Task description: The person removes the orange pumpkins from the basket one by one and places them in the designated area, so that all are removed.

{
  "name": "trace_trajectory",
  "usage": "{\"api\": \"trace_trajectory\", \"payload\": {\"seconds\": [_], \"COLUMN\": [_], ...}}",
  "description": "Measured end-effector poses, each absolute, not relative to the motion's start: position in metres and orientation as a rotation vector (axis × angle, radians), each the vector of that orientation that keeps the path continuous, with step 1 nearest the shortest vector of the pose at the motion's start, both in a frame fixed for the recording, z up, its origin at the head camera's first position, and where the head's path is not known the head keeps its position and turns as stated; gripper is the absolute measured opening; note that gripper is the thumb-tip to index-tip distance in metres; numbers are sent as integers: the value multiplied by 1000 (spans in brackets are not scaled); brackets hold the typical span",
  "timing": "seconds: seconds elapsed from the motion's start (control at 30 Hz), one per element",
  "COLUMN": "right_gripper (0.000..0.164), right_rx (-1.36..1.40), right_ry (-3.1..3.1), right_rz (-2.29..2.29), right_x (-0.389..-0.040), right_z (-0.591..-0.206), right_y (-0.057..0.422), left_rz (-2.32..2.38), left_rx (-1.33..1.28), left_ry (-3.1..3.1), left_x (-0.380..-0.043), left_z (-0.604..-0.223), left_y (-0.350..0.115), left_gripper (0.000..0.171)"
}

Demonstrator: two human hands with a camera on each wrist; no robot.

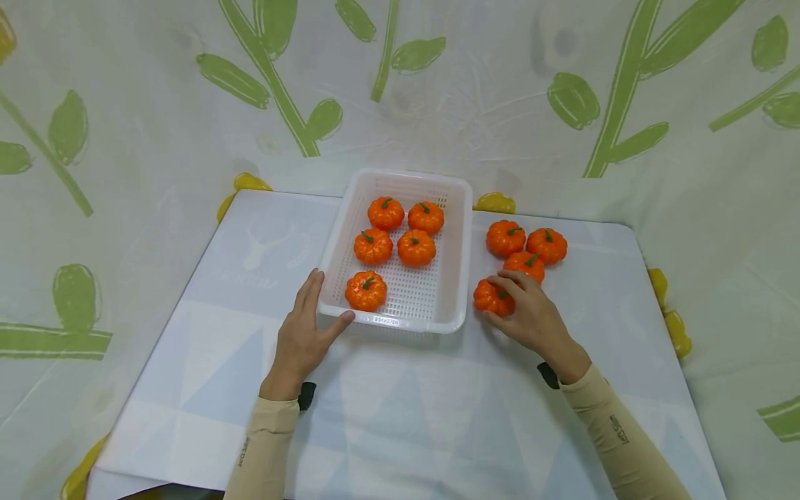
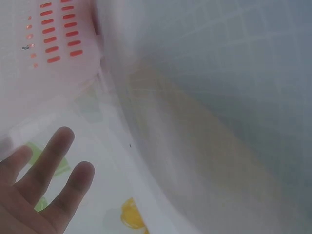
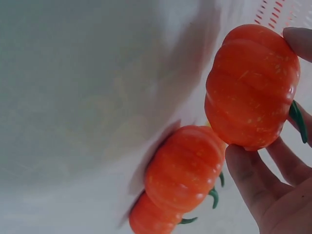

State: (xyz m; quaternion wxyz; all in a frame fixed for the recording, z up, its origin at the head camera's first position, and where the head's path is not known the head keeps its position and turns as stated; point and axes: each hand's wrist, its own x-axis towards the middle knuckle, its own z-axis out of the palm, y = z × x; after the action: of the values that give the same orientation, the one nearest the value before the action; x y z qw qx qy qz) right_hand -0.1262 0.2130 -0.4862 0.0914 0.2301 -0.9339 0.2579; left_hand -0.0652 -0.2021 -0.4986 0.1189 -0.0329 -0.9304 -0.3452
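Note:
My right hand (image 1: 528, 314) pinches a small orange toy pumpkin (image 1: 490, 297) between thumb and fingers, to the right of a white plastic basket (image 1: 467, 278). In the right wrist view this pumpkin (image 3: 251, 87) shows its ribbed side and green stem, with fingertips at opposite sides. At the basket's near left corner, my left hand (image 1: 303, 344) spreads with straight fingers along the side and the thumb at the front rim. The left wrist view shows its extended fingers (image 2: 48, 168) beside the slotted basket wall (image 2: 29, 92). Several pumpkins (image 1: 366, 291) sit inside the basket.
Just beyond the right hand, three more pumpkins (image 1: 505, 238) cluster on the table. A pale blue and white patterned cloth (image 1: 400, 410) covers the tabletop. Behind the table hangs a light curtain (image 1: 487, 104) with green leaf prints.

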Motion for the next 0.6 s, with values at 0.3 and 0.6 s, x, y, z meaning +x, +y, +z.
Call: {"api": "trace_trajectory", "payload": {"seconds": [0.3, 0.6], "right_gripper": [65, 66], "right_rx": [672, 651], "right_ry": [-2823, -2846], "right_rz": [778, 761], "right_x": [-123, -124], "right_z": [-495, -496], "right_y": [217, 219], "left_rz": [-1002, -1012], "left_rx": [-103, -96], "left_ry": [-2707, -2709], "left_x": [-66, -65], "left_z": [-500, -499], "left_y": [-202, -202], "left_gripper": [96, 96]}}
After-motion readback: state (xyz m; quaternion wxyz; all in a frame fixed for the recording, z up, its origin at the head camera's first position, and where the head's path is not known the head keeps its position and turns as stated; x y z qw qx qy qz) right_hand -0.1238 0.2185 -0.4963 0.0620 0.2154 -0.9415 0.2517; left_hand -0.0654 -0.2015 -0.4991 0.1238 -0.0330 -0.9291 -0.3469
